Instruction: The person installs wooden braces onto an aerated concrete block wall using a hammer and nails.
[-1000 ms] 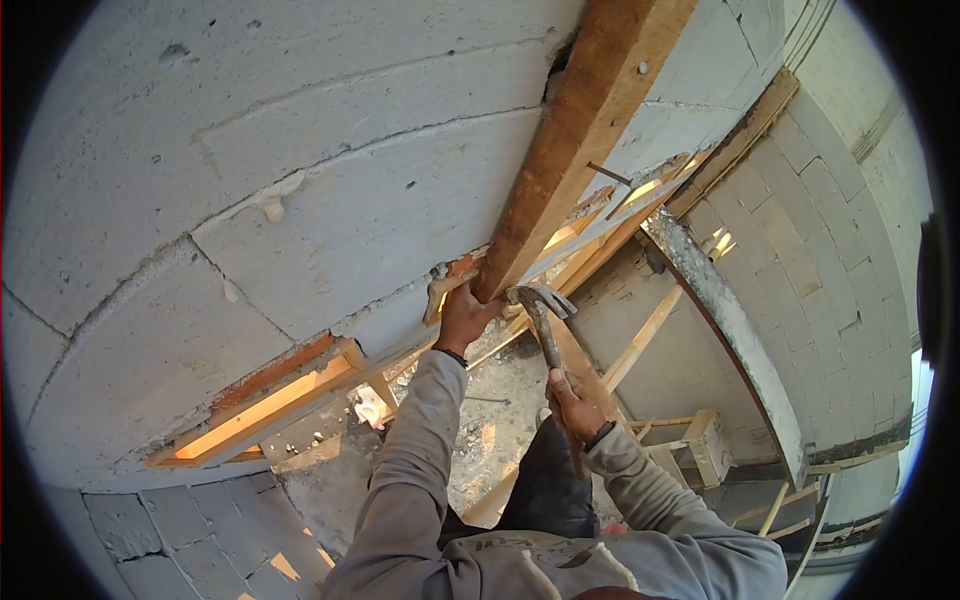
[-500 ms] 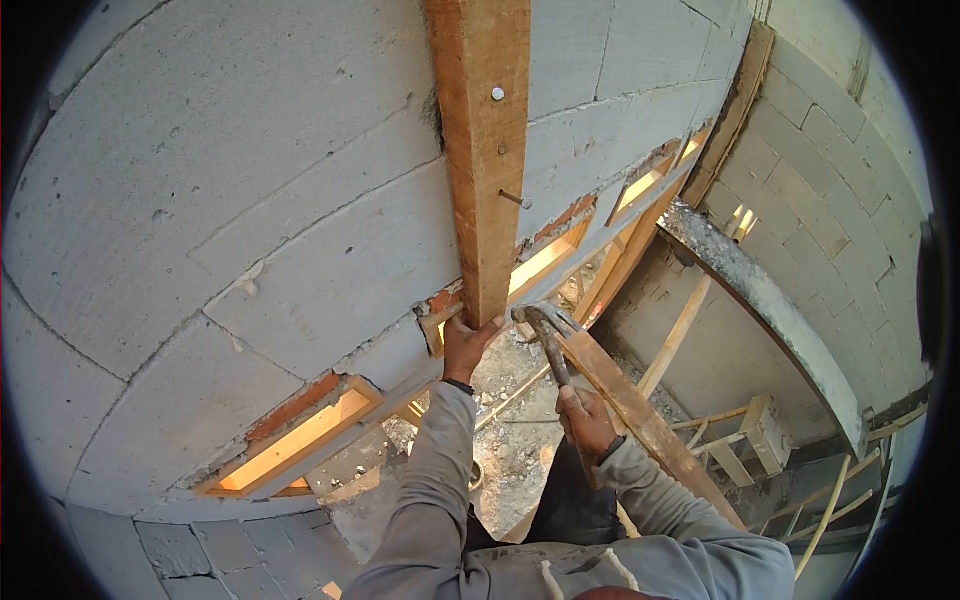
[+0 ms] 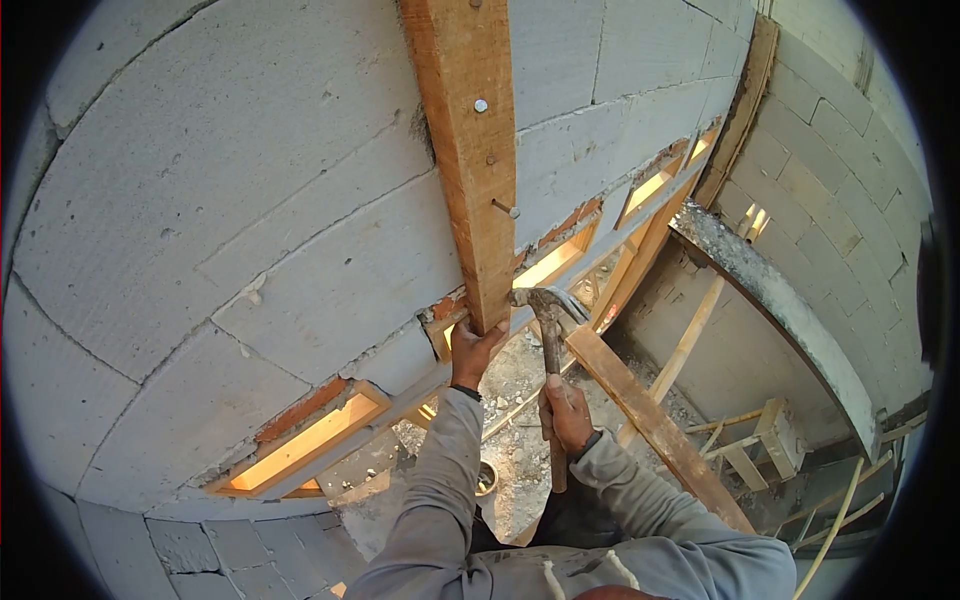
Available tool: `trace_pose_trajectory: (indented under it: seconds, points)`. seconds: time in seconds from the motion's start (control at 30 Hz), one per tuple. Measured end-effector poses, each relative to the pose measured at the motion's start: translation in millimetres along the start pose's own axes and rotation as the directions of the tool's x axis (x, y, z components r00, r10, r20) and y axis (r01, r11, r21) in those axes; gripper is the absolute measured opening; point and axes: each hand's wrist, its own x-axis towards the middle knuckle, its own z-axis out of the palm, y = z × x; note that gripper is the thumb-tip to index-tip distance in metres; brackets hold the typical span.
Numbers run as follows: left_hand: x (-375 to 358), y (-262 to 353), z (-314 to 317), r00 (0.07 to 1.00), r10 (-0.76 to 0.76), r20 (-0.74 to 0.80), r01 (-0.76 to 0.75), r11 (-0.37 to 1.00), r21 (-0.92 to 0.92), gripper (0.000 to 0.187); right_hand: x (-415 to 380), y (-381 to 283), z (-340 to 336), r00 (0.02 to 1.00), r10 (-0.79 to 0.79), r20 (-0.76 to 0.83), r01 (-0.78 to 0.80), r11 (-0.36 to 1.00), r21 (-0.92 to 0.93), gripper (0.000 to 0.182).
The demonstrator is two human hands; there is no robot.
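Gripping the claw hammer (image 3: 551, 345) beside the timber post (image 3: 475, 130), the right fist (image 3: 568, 415) should clear the left hand (image 3: 473, 352), half-curled, holding the post's foot.

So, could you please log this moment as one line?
left hand: touching wooden beam at lower end | right hand: gripping hammer | nail: protruding from beam

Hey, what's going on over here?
A person is doing hammer work beside a pale block wall. The left hand holds the lower end of an upright wooden beam. The right hand grips a hammer, its head close beside that lower end. Higher up, a nail sticks partly out of the beam.
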Motion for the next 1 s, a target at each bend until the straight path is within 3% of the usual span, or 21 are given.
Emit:
trace_pose_trajectory:
  seconds: [0.2, 0.37, 0.43, 0.5, 0.63, 0.7, 0.9, 1.0]
  points:
    - [-3.0, -6.6, 3.3, 0.999, -0.011, -0.033, 0.012, 1.0, 0.013, 0.044, -1.4, 1.6, 3.5, 0.997, -0.03, -0.072, 0.026, 0.998, -0.063, 0.048]
    - [0.6, 2.8, 9.3, 0.992, 0.11, -0.055, -0.101, 0.983, 0.154, 0.042, 1.0, 9.9, 9.6, 0.989, -0.095, -0.113, 0.081, 0.99, -0.119, 0.05]
    - [2.3, -4.4, 8.9, 0.995, 0.091, -0.048, -0.079, 0.975, 0.208, 0.045, -0.6, 9.5, 9.6, 0.989, -0.088, -0.122, 0.072, 0.989, -0.127, 0.05]
    - [0.7, -7.7, 14.3, 0.964, 0.228, -0.134, -0.181, 0.939, 0.293, 0.046, -1.4, 3.7, 7.9, 0.987, -0.104, -0.121, 0.083, 0.982, -0.168, 0.052]
    - [-2.7, -9.1, 22.6, 0.956, 0.185, -0.227, -0.12, 0.954, 0.274, 0.058, 1.3, -0.9, -5.6, 0.981, -0.156, -0.115, 0.115, 0.946, -0.305, 0.056]
    - [-0.8, -9.2, 20.7, 0.964, 0.17, -0.206, -0.138, 0.977, 0.163, 0.045, -1.1, -3.4, -9.5, 0.983, -0.139, -0.118, 0.096, 0.945, -0.312, 0.059]
    - [-3.5, -4.7, 21.2, 0.977, 0.075, -0.201, -0.068, 0.997, 0.041, 0.045, -5.8, -8.9, -18.2, 0.988, -0.118, -0.099, 0.079, 0.94, -0.331, 0.058]
    - [-1.1, 0.5, 25.8, 0.969, 0.07, -0.236, -0.077, 0.997, -0.019, 0.048, -13.6, -16.1, -31.0, 0.964, -0.258, -0.063, 0.217, 0.902, -0.374, 0.056]
